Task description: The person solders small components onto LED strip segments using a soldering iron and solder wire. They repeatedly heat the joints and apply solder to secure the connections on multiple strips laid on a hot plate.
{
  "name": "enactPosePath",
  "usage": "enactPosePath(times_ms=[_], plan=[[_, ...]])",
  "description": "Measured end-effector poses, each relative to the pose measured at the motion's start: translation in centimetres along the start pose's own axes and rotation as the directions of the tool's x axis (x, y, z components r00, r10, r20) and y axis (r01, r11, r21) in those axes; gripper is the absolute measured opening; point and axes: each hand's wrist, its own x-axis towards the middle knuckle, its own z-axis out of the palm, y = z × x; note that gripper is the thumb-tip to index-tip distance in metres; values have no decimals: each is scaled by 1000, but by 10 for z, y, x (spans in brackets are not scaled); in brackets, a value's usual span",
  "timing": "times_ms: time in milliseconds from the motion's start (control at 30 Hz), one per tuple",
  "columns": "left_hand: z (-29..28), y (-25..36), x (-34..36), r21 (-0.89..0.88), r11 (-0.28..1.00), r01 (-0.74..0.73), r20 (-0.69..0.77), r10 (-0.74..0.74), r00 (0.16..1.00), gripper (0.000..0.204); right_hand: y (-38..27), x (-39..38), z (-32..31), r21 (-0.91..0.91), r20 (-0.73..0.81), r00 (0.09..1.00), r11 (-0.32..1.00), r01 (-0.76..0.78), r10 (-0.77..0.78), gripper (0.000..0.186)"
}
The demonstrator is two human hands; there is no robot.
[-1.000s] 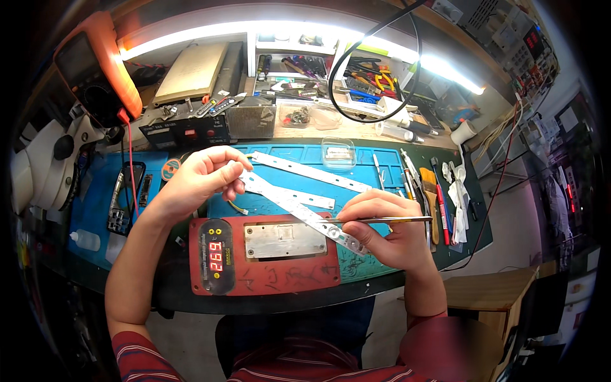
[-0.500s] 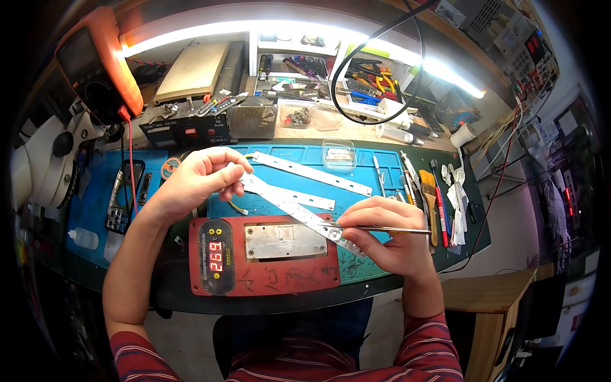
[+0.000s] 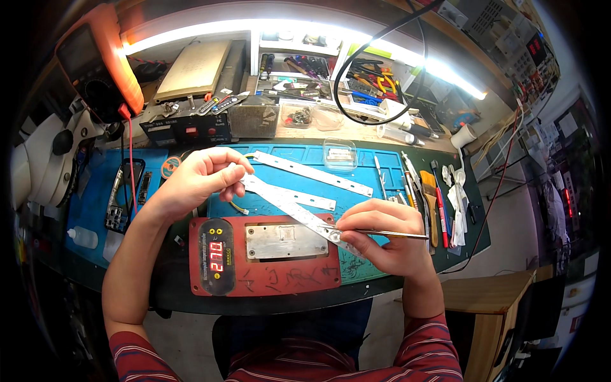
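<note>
My left hand (image 3: 205, 181) pinches the far-left end of a white LED strip (image 3: 286, 207), which slants down toward my right hand (image 3: 386, 239). My right hand is closed round slim metal tweezers (image 3: 407, 234), their tips at the strip beside round clear lenses (image 3: 335, 235); its fingertips are at the strip too. Below the strip lies a red heating station (image 3: 286, 280) with a metal plate (image 3: 273, 242) and a lit digital display (image 3: 216, 254). Further white strips (image 3: 312, 173) lie on the blue mat (image 3: 245, 149) behind, some with short wire leads.
An orange multimeter (image 3: 124, 83) and white microscope (image 3: 38, 165) stand left, near an opened phone (image 3: 118, 197) and bottle (image 3: 83, 235). Brushes and pens (image 3: 433, 204) lie right. Tool trays (image 3: 296, 83) line the back; a black cable loop (image 3: 340, 89) hangs above; a wooden cabinet (image 3: 477, 293) is lower right.
The reading on the heating station's display has changed. Both hands have shifted only very slightly, with the tweezers still at the same end of the strip.
</note>
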Motion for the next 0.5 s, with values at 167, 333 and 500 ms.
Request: enactPosePath(times_ms=[167,333,500], plan=[[1,0,0,20,1000,-2,-4,2,1000,23,-1,0,0,13,5,1000,1000,-15,15,10],[0,0,0,5,1000,8,2,-8,1000,22,-2,0,1,28,7,1000,999,-19,19,9],[0,-1,0,24,1000,-4,0,4,1000,25,-1,0,0,37,9,999,999,-37,36,9]])
